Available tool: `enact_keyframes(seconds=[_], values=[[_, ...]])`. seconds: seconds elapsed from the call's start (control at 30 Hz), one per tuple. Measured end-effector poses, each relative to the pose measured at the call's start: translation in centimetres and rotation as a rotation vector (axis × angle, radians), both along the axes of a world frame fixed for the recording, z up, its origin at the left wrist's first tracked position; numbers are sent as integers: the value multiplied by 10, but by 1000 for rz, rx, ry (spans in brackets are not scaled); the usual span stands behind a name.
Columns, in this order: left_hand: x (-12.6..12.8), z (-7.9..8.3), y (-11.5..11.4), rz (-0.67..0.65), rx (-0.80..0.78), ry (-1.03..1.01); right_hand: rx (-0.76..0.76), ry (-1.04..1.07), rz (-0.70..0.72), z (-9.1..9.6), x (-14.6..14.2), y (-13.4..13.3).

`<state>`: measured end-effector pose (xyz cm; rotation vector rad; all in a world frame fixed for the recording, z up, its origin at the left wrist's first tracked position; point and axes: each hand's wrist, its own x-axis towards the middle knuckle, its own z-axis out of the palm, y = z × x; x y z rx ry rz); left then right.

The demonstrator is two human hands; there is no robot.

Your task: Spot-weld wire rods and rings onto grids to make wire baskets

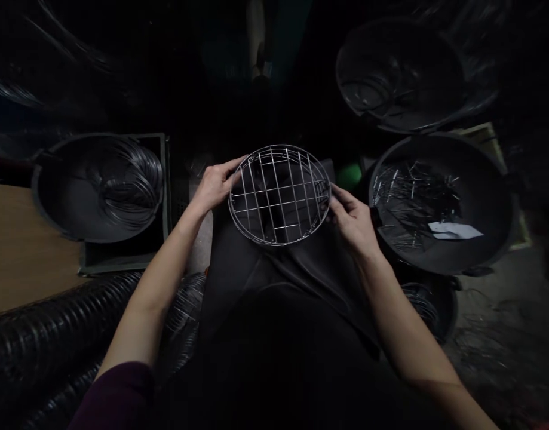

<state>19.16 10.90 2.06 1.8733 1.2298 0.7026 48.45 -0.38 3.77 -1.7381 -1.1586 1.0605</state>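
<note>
A round wire rack (267,190) with a crossed grid of metal rods is held up in front of my lap, between both hands. My left hand (215,184) grips its left rim, fingers along the edge. On the opposite side my right hand (352,216) closes on the right rim, thumb and fingers pinching it; part of these fingers is hidden behind the rim. Several wire rings seem stacked around the rack's edge. Below it, a dark apron (292,275) covers my lap.
At the left, a dark basin (72,197) holds wire rings (133,185). To the right, a large basin (484,209) contains short metal rods (404,191) and a white paper piece (456,230). Another basin (417,71) lies behind it. Stacked wire coils (54,322) fill the lower left.
</note>
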Motion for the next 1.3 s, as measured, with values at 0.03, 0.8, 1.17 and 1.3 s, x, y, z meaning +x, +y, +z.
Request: enact_keyframes(seconds=[0.03, 0.8, 1.17, 1.3], values=[[1, -2, 1, 0, 13, 10, 2, -9, 16, -2, 1, 0], [10, -27, -12, 182, 18, -142, -68, -483, 117, -15, -45, -54], [12, 4, 19, 247, -274, -317, -83, -582, -121, -14, 117, -21], [16, 11, 49, 28, -682, -128, -330, -758, -227, -56, 212, 2]])
